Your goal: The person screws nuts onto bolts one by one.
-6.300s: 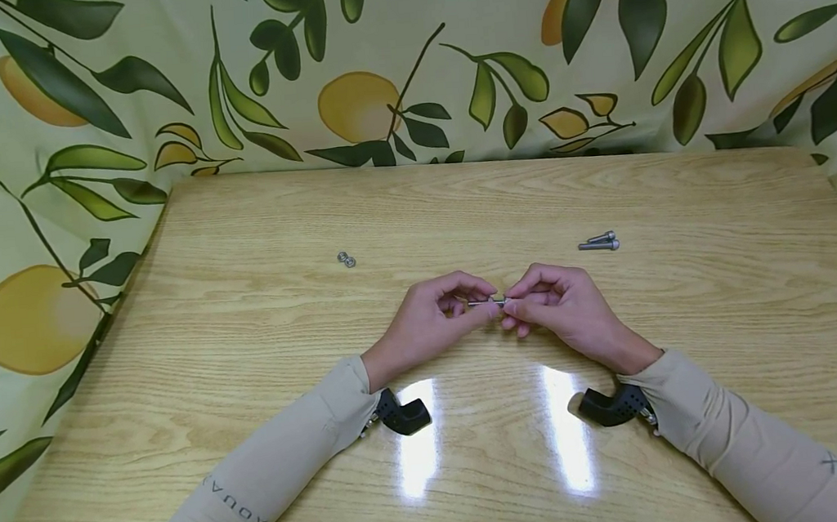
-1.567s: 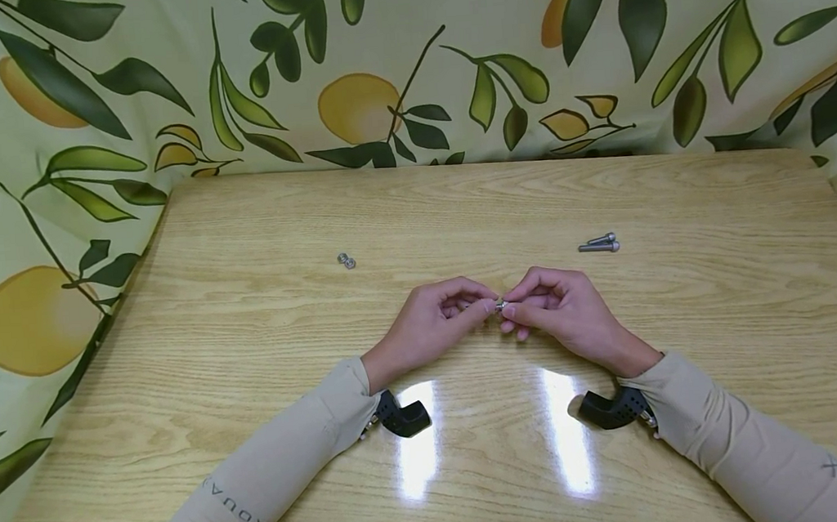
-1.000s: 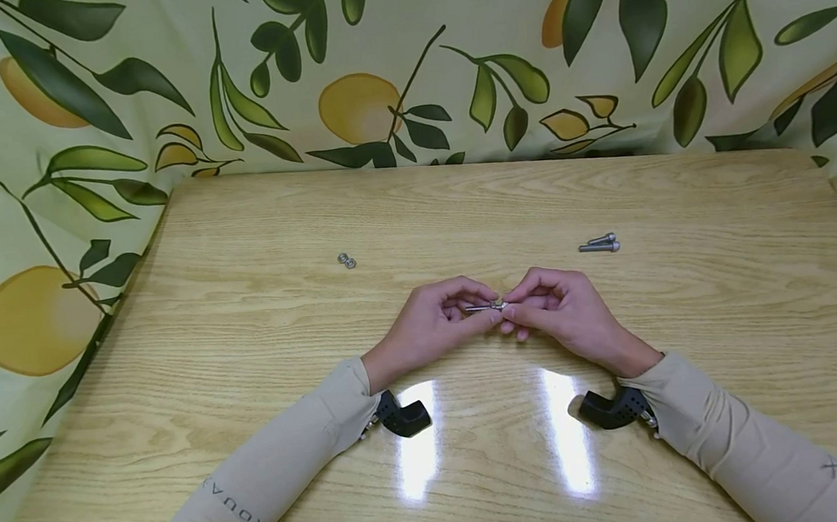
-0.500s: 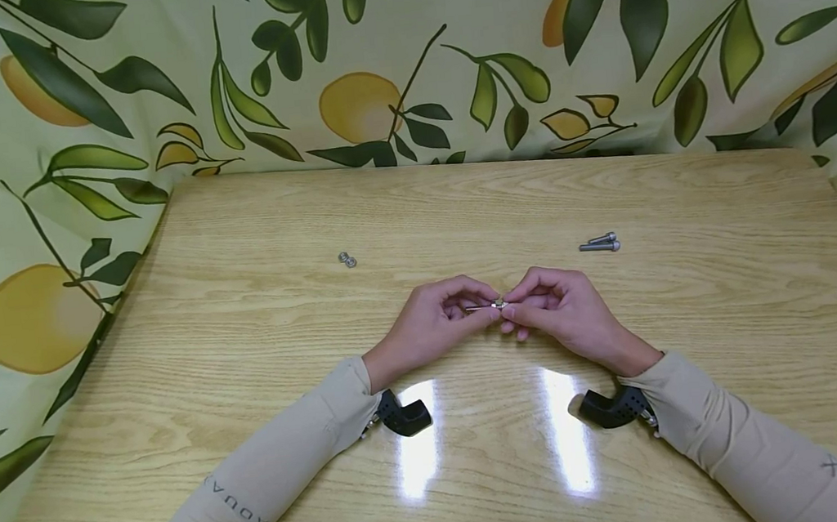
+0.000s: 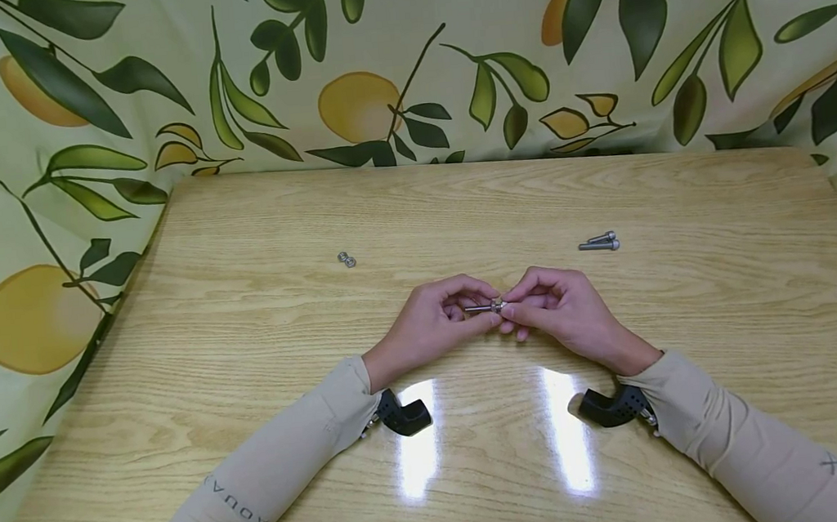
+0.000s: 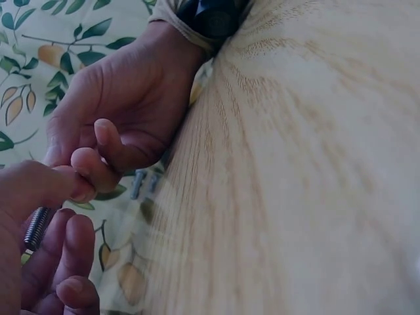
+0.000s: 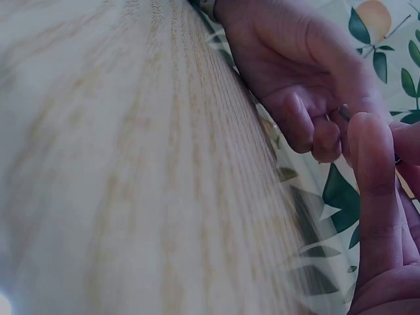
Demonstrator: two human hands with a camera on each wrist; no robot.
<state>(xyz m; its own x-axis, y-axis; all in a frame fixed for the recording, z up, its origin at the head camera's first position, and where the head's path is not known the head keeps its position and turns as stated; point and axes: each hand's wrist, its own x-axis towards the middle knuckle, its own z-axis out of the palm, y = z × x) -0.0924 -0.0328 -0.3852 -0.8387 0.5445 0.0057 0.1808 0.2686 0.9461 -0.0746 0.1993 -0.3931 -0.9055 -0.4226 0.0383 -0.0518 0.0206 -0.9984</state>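
Observation:
Both hands meet over the middle of the table, fingertips close together on a small metal bolt. The left hand has its thumb and index finger around a nut on the bolt. The threaded shank points left into that palm; the left wrist view shows its threaded end below the thumb. My right hand pinches the bolt's other end, and those fingertips hide the head. In the right wrist view, the right fingers cover most of the bolt.
Two loose nuts lie on the wooden table behind the left hand. Behind the right hand, two socket-head bolts lie side by side. A leaf-and-fruit patterned cloth borders the table at the back and sides.
Both hands have come slightly nearer the body since the earliest frame. The left fingers covered the shank 1.6 seconds ago; now it shows, with the nut between the fingertips.

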